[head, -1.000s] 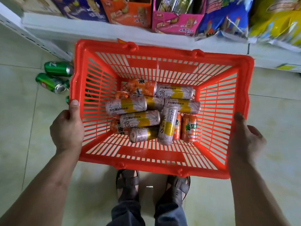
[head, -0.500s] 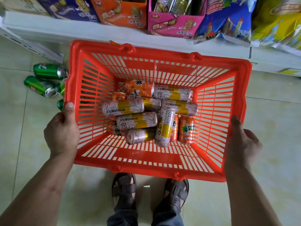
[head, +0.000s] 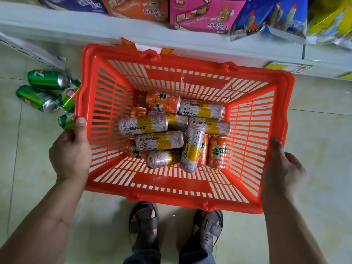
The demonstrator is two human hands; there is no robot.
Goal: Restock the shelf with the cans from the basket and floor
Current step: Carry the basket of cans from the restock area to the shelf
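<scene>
An orange plastic basket (head: pixel 182 191) fills the middle of the view, held above the tiled floor. My left hand (head: pixel 71 151) grips its left rim with the thumb on top. At the opposite rim my right hand (head: pixel 282 168) holds on, thumb along the edge. Inside lie several silver-and-yellow cans (head: pixel 142 124) and orange cans (head: pixel 217 152), all on their sides in a heap. On the floor left of the basket lie several green cans (head: pixel 47 80), partly hidden by the basket's edge.
A white shelf (head: pixel 76 29) runs across the top, carrying snack boxes (head: pixel 205 16) and bags (head: pixel 270 18). Its front edge almost touches the basket's far rim. My sandalled feet (head: pixel 144 223) stand just under the basket's near rim.
The basket and both hands have come slightly lower and nearer the shelf. The green cans now sit closer to the basket's left rim. Both grips are unchanged.
</scene>
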